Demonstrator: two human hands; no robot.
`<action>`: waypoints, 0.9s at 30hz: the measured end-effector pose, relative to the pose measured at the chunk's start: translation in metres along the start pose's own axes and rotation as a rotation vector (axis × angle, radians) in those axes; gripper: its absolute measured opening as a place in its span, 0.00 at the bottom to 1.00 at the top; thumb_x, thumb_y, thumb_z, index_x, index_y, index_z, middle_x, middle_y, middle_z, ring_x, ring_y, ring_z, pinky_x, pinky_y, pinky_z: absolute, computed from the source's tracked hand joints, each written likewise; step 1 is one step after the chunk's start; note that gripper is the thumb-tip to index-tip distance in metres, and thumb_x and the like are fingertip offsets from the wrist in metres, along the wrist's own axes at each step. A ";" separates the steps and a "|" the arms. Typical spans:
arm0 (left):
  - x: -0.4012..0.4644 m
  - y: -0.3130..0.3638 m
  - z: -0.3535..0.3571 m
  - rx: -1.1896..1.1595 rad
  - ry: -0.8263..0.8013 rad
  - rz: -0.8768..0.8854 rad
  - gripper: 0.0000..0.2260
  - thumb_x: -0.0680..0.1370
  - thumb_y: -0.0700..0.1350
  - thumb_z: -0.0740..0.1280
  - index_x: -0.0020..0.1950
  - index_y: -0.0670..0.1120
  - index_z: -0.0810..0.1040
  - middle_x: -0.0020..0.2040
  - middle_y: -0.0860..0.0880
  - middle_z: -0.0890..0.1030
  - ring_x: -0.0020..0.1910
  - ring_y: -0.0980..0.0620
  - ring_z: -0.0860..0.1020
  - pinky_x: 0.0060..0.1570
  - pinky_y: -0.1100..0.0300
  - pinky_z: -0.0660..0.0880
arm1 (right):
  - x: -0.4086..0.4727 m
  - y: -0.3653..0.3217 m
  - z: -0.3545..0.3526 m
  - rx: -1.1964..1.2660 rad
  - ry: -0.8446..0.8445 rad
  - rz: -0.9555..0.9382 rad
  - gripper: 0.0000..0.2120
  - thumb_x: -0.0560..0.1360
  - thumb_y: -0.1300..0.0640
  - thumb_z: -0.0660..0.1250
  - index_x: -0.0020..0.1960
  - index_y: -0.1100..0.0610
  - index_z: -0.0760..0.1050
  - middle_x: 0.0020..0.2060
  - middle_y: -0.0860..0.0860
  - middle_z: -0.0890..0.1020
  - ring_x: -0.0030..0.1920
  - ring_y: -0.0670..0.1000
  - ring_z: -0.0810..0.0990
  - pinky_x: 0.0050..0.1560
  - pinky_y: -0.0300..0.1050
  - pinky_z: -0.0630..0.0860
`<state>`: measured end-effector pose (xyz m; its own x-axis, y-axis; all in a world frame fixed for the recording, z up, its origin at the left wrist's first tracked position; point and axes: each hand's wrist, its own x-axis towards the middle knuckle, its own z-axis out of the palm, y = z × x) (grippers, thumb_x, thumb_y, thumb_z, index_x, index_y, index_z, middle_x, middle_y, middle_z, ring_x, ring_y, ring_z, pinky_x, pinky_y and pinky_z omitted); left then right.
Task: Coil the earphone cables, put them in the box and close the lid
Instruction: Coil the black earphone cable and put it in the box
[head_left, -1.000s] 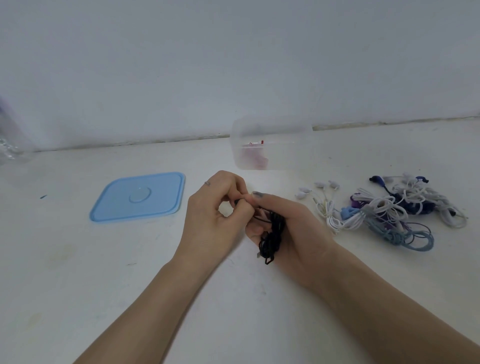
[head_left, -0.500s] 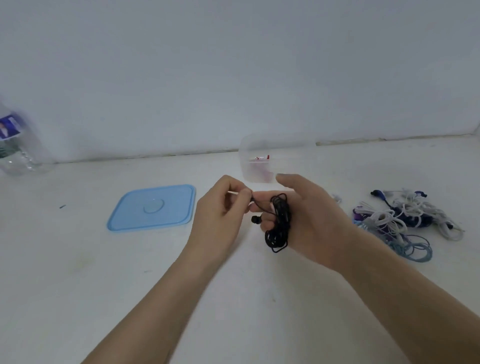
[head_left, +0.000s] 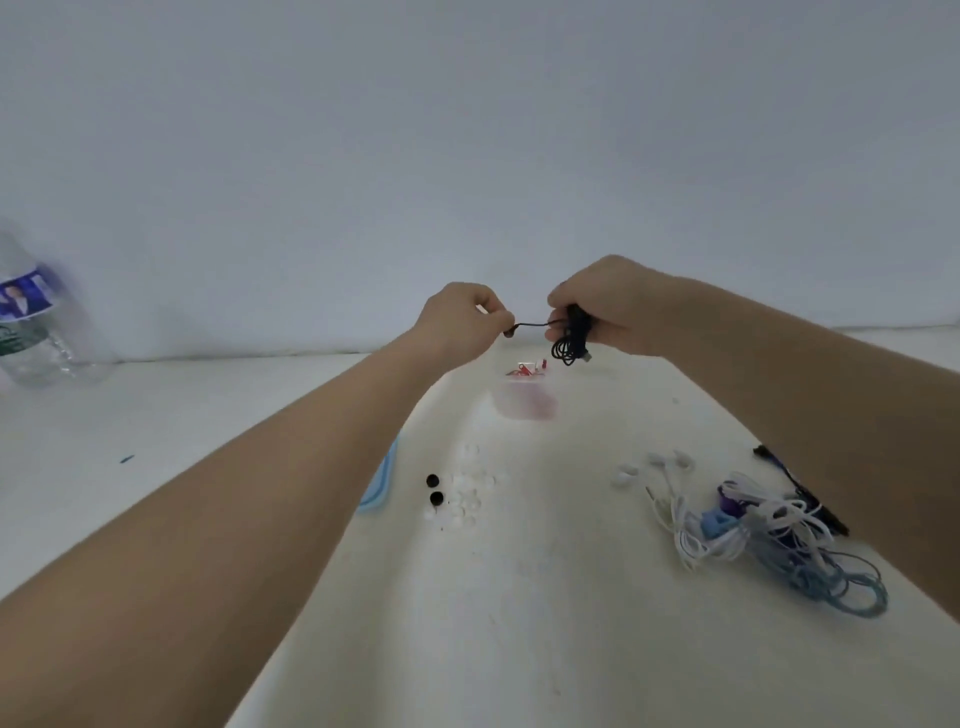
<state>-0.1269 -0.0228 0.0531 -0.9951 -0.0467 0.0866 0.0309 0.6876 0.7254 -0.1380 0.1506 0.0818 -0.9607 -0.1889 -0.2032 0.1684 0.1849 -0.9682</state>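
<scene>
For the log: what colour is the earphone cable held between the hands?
Black earphone cable, clearest in the head view.

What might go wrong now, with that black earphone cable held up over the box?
The black cable coil hangs loose below the right hand, so its loops may spring apart once the grip eases. The left hand pinches only the short free end; a tug might undo the coil. The clear box is hard to see, so the coil may land on the table beside it.

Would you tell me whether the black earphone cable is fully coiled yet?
Not quite. The right hand grips the black earphone cable as a bundle, but one end stretches loose to the left hand, which pinches it.
</scene>
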 end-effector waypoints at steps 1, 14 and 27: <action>0.006 -0.002 0.003 0.043 -0.001 -0.006 0.06 0.77 0.47 0.69 0.44 0.48 0.84 0.41 0.49 0.79 0.36 0.50 0.75 0.34 0.61 0.69 | 0.007 0.001 0.003 -0.064 0.022 0.002 0.05 0.78 0.69 0.62 0.53 0.65 0.70 0.40 0.61 0.75 0.36 0.58 0.79 0.27 0.41 0.77; 0.028 -0.026 0.030 0.409 -0.016 0.046 0.10 0.79 0.43 0.64 0.52 0.46 0.85 0.51 0.46 0.83 0.47 0.46 0.79 0.46 0.56 0.76 | 0.042 0.015 0.034 -0.293 -0.071 0.244 0.14 0.81 0.62 0.53 0.65 0.63 0.67 0.44 0.59 0.73 0.35 0.56 0.77 0.24 0.39 0.74; -0.034 -0.014 0.024 0.264 0.055 0.044 0.07 0.83 0.43 0.56 0.57 0.39 0.67 0.47 0.43 0.74 0.42 0.43 0.72 0.40 0.53 0.67 | -0.003 0.003 0.019 -1.205 0.023 -0.066 0.09 0.80 0.58 0.55 0.52 0.60 0.72 0.50 0.56 0.76 0.48 0.58 0.74 0.43 0.45 0.69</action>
<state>-0.0959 -0.0135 0.0241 -0.9866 -0.0466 0.1562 0.0415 0.8548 0.5173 -0.1308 0.1333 0.0771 -0.9655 -0.2171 -0.1437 -0.1834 0.9590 -0.2161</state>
